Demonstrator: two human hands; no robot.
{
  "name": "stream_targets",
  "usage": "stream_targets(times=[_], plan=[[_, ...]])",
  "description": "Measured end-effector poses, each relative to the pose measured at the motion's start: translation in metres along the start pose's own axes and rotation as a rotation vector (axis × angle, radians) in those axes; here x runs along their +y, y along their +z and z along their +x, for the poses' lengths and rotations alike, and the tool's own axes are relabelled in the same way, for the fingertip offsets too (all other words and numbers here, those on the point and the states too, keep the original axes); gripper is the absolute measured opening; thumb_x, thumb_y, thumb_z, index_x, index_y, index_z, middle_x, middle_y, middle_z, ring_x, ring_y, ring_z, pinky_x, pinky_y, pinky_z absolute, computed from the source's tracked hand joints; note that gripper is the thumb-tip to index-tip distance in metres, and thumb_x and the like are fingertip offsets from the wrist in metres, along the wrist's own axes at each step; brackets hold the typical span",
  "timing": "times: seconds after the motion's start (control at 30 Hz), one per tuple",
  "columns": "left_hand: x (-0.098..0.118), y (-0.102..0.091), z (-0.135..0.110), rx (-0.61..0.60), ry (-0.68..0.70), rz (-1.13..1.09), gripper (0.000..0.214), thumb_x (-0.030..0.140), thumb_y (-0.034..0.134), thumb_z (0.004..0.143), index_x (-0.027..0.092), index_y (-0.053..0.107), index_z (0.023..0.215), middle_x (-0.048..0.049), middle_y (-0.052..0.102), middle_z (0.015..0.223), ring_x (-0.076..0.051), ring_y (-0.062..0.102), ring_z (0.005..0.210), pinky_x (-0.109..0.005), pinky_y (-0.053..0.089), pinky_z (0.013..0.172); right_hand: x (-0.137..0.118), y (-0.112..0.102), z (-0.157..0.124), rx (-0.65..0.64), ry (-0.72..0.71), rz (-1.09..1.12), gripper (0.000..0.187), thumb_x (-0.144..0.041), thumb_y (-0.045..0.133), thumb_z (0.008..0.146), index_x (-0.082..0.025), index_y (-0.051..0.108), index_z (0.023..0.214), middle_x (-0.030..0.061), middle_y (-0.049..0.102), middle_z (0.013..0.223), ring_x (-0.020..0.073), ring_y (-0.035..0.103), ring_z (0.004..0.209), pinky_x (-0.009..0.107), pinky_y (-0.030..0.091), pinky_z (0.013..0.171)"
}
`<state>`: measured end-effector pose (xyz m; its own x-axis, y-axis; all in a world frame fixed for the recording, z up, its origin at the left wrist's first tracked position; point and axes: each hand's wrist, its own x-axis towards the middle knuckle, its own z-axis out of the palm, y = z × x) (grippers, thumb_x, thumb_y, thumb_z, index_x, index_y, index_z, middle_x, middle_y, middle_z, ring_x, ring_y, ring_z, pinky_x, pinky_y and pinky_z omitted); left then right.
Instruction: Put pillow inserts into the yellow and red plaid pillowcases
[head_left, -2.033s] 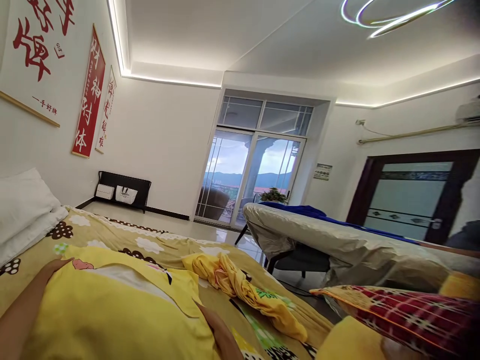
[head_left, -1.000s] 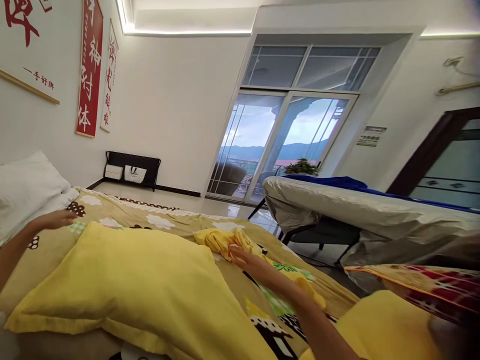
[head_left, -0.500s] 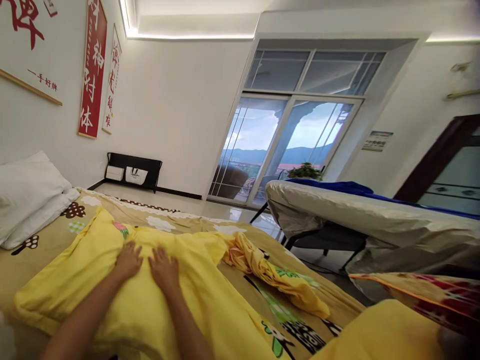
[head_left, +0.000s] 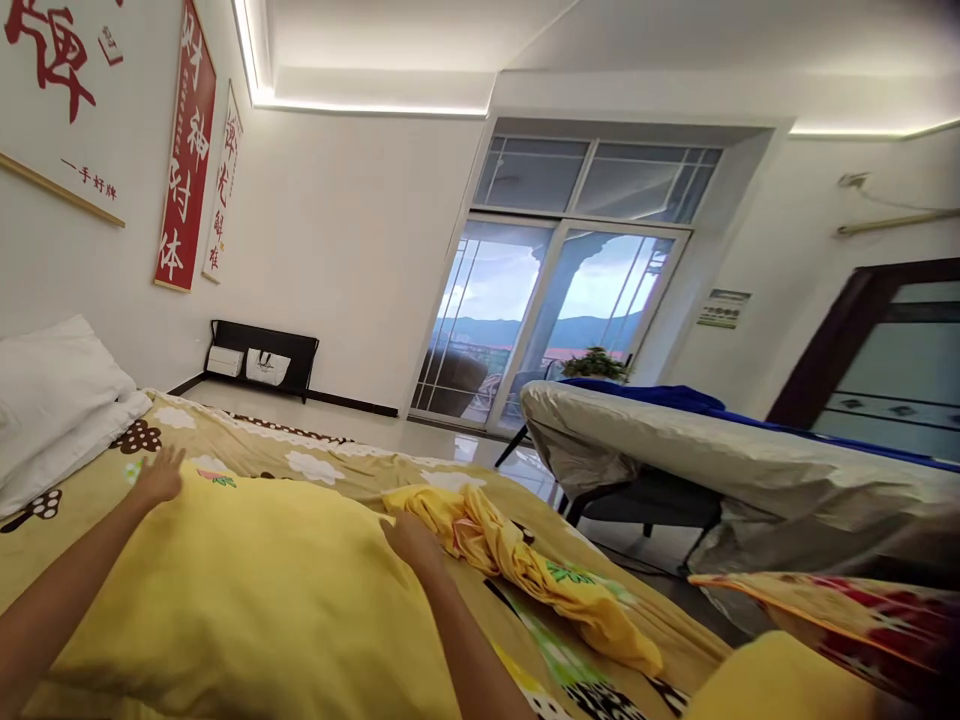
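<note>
Yellow pillow (head_left: 277,590) is on the patterned bedsheet (head_left: 247,445) in the head view, and left hand (head_left: 160,474), fingers spread, plus right hand (head_left: 411,538), can't tell if pinching, just went from mid-pillow to its far corners, so edges probably matter now.

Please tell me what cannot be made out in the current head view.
All in the head view:
- Right hand: whether it grips or only presses the yellow pillow; the back of the hand blocks this.
- Bedcover beneath the pillow: hidden by the pillow.
- Red patterned fabric: blurred, cut off by the right edge.
- White bag: lettering too small.
</note>
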<state>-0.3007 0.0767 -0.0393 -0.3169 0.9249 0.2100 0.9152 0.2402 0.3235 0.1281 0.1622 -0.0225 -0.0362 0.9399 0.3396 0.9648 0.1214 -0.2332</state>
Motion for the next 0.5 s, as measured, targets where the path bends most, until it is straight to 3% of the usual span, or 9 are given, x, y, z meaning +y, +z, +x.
stream_targets(times=[0.1, 0.17, 0.23, 0.3, 0.37, 0.43, 0.5], plan=[[0.073, -0.009, 0.038, 0.103, 0.169, -0.001, 0.066, 0.015, 0.031, 0.084, 0.021, 0.025, 0.150, -0.0047, 0.015, 0.157, -0.027, 0.009, 0.145, -0.053, 0.003, 0.116, -0.067, -0.001, 0.031, 0.071, -0.152, 0.035, 0.049, -0.034, 0.034, 0.093, -0.010, 0.049, 0.133, 0.0146, 0.054, 0.134, 0.0252, 0.048, 0.125, 0.036, 0.036, 0.100], [0.110, 0.013, 0.039, 0.114, 0.238, 0.003, 0.064, 0.018, 0.027, 0.086, 0.022, 0.024, 0.150, -0.0028, 0.015, 0.158, -0.024, 0.008, 0.146, -0.051, 0.004, 0.117, -0.098, 0.021, 0.026, 0.092, -0.216, 0.051, 0.051, -0.036, 0.027, 0.095, -0.012, 0.045, 0.136, 0.0115, 0.050, 0.139, 0.0259, 0.038, 0.134, 0.039, 0.029, 0.106], [0.129, 0.054, 0.024, 0.070, 0.252, 0.013, 0.058, 0.026, 0.027, 0.089, 0.021, 0.034, 0.146, -0.0076, 0.025, 0.155, -0.026, 0.017, 0.144, -0.051, 0.011, 0.116, -0.112, 0.057, 0.008, 0.070, -0.223, 0.055, 0.046, -0.033, 0.030, 0.094, -0.017, 0.053, 0.130, 0.0111, 0.054, 0.136, 0.0274, 0.041, 0.132, 0.043, 0.029, 0.107], [0.132, 0.099, 0.007, -0.017, 0.218, 0.034, 0.055, 0.032, 0.032, 0.087, 0.019, 0.049, 0.138, -0.0146, 0.042, 0.145, -0.030, 0.033, 0.138, -0.052, 0.019, 0.114, -0.113, 0.095, -0.009, 0.022, -0.198, 0.058, 0.041, -0.029, 0.038, 0.090, -0.019, 0.059, 0.123, 0.0118, 0.058, 0.130, 0.0293, 0.047, 0.127, 0.046, 0.033, 0.106], [0.124, 0.132, 0.001, -0.056, 0.162, 0.053, 0.055, 0.033, 0.032, 0.087, 0.017, 0.052, 0.135, -0.0178, 0.044, 0.143, -0.031, 0.035, 0.137, -0.051, 0.017, 0.114, -0.104, 0.122, -0.013, -0.017, -0.195, 0.065, 0.042, -0.030, 0.037, 0.090, -0.021, 0.060, 0.124, 0.0110, 0.055, 0.134, 0.0281, 0.045, 0.130, 0.046, 0.032, 0.108], [0.105, 0.144, 0.010, -0.065, 0.109, 0.066, 0.055, 0.037, 0.033, 0.087, 0.017, 0.055, 0.133, -0.0191, 0.043, 0.143, -0.032, 0.031, 0.138, -0.051, 0.015, 0.114, -0.084, 0.132, -0.004, -0.044, -0.218, 0.059, 0.043, -0.034, 0.034, 0.091, -0.025, 0.060, 0.123, 0.0080, 0.053, 0.137, 0.0264, 0.041, 0.133, 0.046, 0.029, 0.110], [0.076, 0.138, 0.027, -0.069, 0.054, 0.069, 0.053, 0.041, 0.032, 0.087, 0.021, 0.059, 0.127, -0.0172, 0.045, 0.143, -0.033, 0.028, 0.139, -0.057, 0.011, 0.112, -0.052, 0.127, 0.009, -0.058, -0.222, 0.044, 0.040, -0.031, 0.035, 0.089, -0.031, 0.063, 0.119, 0.0036, 0.053, 0.137, 0.0256, 0.040, 0.133, 0.046, 0.029, 0.110]])
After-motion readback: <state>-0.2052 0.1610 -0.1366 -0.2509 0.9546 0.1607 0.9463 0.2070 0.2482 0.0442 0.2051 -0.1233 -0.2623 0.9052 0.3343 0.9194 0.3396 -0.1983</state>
